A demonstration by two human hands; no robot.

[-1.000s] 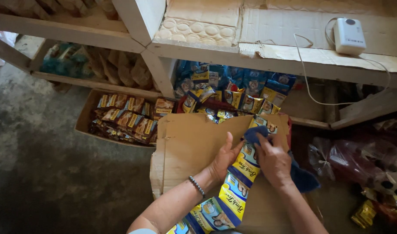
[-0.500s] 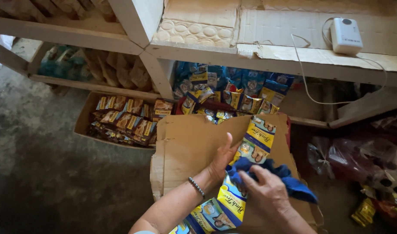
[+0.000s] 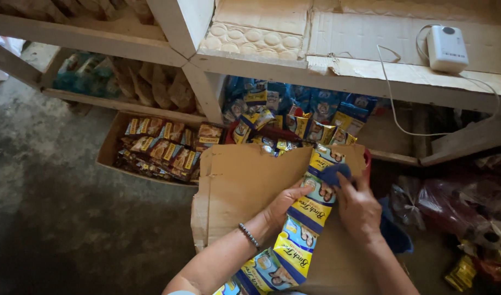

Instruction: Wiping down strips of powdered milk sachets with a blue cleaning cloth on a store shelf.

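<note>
While left hand [image 3: 283, 205] steadies sachet strip [image 3: 308, 218], right hand [image 3: 357, 210] wipes.

The strip of yellow and blue sachets [image 3: 299, 218] is running out of view at the bottom edge, so I am not seeing its end. My right hand [image 3: 358, 210] is covering most of the blue cloth [image 3: 333, 175] (only a corner is showing). My left hand [image 3: 283, 203] is hiding the strip's edge.

Two hands [image 3: 321, 205], one sachet strip [image 3: 302, 229], one cardboard sheet [image 3: 239, 186], one blue cloth [image 3: 335, 173], one white device [image 3: 446, 48], one sachet tray [image 3: 111, 150].
</note>
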